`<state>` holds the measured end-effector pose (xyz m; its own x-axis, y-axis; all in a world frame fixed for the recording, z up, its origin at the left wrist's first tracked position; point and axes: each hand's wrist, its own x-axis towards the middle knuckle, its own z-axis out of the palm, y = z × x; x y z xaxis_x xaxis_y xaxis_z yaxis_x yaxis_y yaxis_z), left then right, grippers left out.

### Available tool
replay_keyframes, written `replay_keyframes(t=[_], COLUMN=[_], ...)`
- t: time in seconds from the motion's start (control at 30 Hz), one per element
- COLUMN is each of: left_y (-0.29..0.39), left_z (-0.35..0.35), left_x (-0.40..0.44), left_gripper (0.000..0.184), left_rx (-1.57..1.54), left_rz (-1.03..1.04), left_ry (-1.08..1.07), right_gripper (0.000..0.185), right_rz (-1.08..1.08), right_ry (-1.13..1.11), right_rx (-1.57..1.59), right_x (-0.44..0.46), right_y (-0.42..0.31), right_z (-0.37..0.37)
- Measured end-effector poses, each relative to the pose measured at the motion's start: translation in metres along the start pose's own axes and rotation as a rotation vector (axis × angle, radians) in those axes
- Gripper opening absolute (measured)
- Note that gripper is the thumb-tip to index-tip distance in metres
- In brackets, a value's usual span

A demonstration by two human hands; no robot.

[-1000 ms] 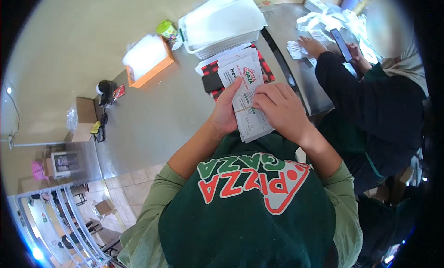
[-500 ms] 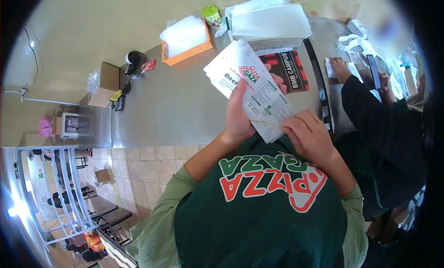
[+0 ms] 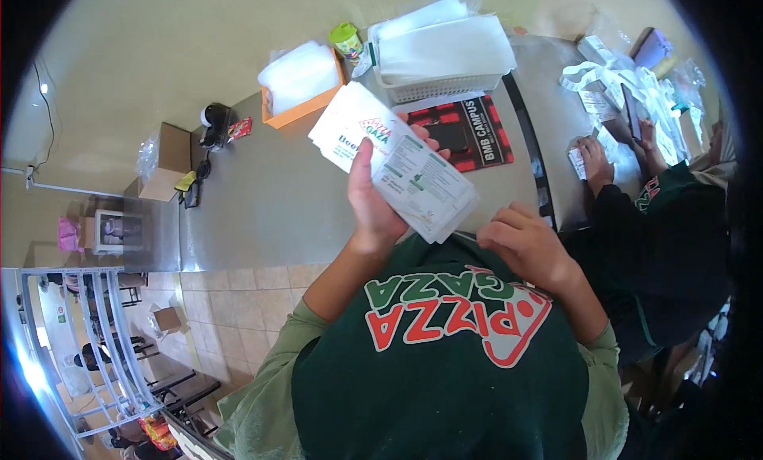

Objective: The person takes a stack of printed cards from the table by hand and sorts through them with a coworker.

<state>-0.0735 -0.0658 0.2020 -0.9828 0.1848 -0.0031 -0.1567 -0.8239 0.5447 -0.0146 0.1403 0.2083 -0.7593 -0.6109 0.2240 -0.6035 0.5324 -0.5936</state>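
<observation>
My left hand (image 3: 375, 194) is closed around a stack of printed labels (image 3: 413, 178), thumb on top and fingers beneath. The labels are white with a red and green "PIZZA GAZA" logo, and they fan out slightly at the far end. Held at a slant, the stack is in front of my apron (image 3: 445, 380), above the counter edge. To the right of its near end, apart from it, is my right hand (image 3: 528, 245) with its fingers curled together. Whatever those fingers hold is hidden. No rubber band shows on the stack.
Behind the stack lies a red and black "BMB CAMPUS" pad (image 3: 477, 134). A white basket (image 3: 437, 86) and an orange box (image 3: 306, 106) hold white sheets, with a green-lidded tub (image 3: 346, 40) between them. A tape dispenser (image 3: 214, 126) stands left. At right, a co-worker's hand (image 3: 594, 164) touches papers.
A thin tan rubber band stretched from the stack to my right fingers; it no longer shows there. My right hand has come away from the stack, which has shifted left in view.
</observation>
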Motion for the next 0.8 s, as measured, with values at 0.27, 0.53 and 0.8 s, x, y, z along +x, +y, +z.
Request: replay_keyframes(t=[0.27,0.53,0.8], left_y=[0.018,0.014,0.011], left_z=[-0.01,-0.018,-0.013], left_x=[0.015,0.025,0.028], left_gripper=[0.051,0.061,0.058], left_rx=[0.036,-0.132,-0.121], left_rz=[0.123,-0.361,-0.441], left_ry=[0.083,-0.19,-0.264], right_gripper=[0.008,0.01,0.013], right_rz=[0.172,0.384,0.451], right_ry=[-0.17,0.164,0.361], right_rx=[0.568,0.794,0.87], right_x=[-0.007,0.037,0.099], right_y=[-0.004,0.039,0.021], right_z=[0.009,0.002,-0.011])
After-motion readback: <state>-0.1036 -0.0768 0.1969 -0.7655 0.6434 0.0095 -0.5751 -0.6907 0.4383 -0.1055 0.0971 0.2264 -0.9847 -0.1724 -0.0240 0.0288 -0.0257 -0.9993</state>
